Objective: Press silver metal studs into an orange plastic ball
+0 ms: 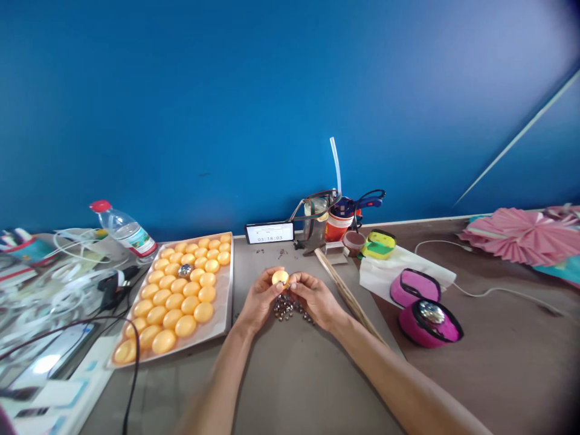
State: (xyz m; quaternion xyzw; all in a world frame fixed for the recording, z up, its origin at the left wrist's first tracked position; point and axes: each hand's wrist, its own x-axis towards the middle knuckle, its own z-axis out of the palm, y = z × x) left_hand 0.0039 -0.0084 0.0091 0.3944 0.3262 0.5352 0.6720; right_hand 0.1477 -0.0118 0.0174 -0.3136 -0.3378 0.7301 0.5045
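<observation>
My left hand (pixel 264 294) is closed around an orange ping-pong ball (pixel 280 277), gripped between thumb and fingers above the grey mat. Close against the ball's lower right side, the fingertips of my right hand (pixel 315 294) are pinched together; whatever they hold is too small to make out. Beneath both hands lies a heap of small shiny metal pieces (pixel 284 308), partly hidden by the fingers. To the left, a shallow white tray (pixel 223 320) bears rows of similar orange balls (pixel 174 302). One ball (pixel 184 270) among them looks silvery and studded.
A phone (pixel 269 232) showing a timer stands against the wall. Behind sit a jar (pixel 316 220) and a red cup (pixel 338 226) of tools. Right are wooden sticks (pixel 348 293) and pink bands (pixel 430 323). Left are a tilted bottle (pixel 129 232) and tangled cables (pixel 77 290).
</observation>
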